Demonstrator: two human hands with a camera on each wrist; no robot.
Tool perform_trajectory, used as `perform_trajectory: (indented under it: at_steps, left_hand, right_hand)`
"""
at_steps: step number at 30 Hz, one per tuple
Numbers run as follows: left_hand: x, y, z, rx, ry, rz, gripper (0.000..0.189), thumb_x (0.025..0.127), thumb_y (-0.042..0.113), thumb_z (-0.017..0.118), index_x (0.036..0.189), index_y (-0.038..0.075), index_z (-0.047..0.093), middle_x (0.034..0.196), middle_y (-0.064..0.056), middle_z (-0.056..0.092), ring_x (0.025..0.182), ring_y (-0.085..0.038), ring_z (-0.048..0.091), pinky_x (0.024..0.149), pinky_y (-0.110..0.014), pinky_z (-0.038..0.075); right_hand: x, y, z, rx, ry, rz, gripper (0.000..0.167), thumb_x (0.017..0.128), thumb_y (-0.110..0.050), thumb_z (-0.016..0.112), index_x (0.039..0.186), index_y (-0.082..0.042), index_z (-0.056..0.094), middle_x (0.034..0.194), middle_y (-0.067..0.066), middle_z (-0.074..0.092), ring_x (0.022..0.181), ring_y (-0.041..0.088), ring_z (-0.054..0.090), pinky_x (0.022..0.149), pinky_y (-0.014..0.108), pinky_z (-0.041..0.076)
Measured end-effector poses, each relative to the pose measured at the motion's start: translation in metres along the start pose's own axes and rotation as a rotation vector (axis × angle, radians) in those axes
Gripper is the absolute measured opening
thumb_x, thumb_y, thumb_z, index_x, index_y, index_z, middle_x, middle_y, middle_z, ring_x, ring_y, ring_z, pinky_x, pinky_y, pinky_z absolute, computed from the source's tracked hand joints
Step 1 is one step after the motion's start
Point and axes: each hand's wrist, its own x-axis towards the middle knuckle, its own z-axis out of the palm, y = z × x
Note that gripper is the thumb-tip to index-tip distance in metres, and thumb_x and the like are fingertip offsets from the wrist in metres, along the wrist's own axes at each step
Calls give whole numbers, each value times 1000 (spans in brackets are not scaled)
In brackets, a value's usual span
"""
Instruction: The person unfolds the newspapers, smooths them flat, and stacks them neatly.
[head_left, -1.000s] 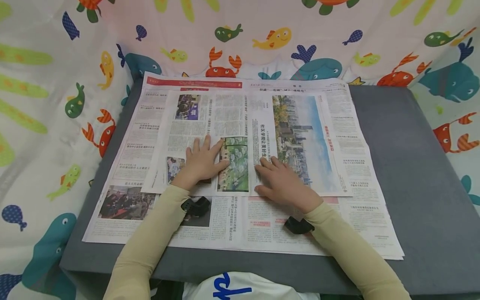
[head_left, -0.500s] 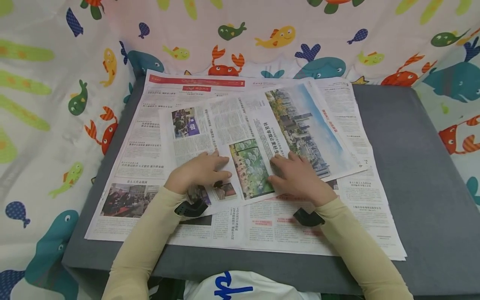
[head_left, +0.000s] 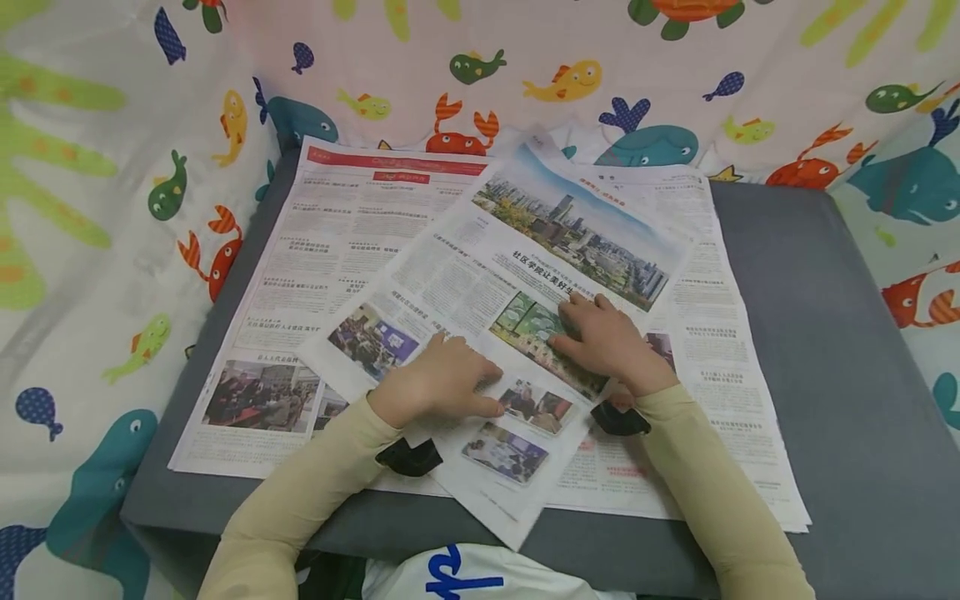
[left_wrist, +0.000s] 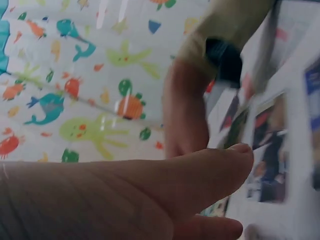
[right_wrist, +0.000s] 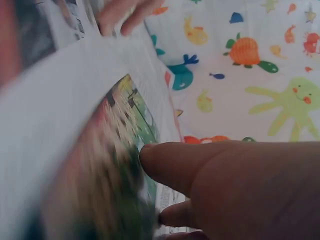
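A smaller newspaper sheet [head_left: 450, 267] lies slanted over a larger spread-out newspaper [head_left: 277, 325]. Its city photo points to the back, while its near corner pokes out past the table's front edge. My left hand [head_left: 438, 379] rests flat-fingered on its left half, near two small photos. Across from it, my right hand [head_left: 611, 346] presses with extended fingers on the green photo [head_left: 525, 333]. In the left wrist view, the left thumb [left_wrist: 215, 170] lies along the paper beside a printed picture. The right wrist view has the right thumb [right_wrist: 170, 162] at the green photo's edge.
A grey table [head_left: 817, 358] carries the papers, with bare surface to the right. Behind and at both sides hangs a curtain [head_left: 405, 50] printed with sea animals. Each wrist wears a black camera strap, such as the left strap [head_left: 410, 457].
Both hands have turned the smaller newspaper sheet counterclockwise, from square with the larger one to steeply slanted. Its city photo has swung from the right side to the back. The larger newspaper stays put.
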Motion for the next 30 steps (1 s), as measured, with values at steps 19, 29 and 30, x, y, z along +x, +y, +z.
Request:
perform_trajectory:
  at_steps: [19,29,30]
  left_hand:
    - [15,28,42,149,15,103,78,89,44,78,157,30,42,170,-5,27,155,-49,18,117,-72,27]
    - [13,42,53,234,58,112,77,93,51,70,159,30,38,170,-6,26,153,-49,25,113,-70,35]
    - [12,43,53,243,64,115,76,93,52,70,159,30,38,170,-6,27,152,-49,27,112,-70,36]
  right_hand:
    - [47,17,-10,49,-40,18,92,95,-60,61,164,-15,21,172,21,5,155,55,0,116,80,7]
    - [52,15,-2,35,-34,28,97,91,-66,61,165,-20,18,172,19,0,156,52,-7,116,80,2]
    - [52,14,-1,31,-36,30,97,92,-66,61,165,-20,18,172,19,-1,156,52,-8,116,80,1]
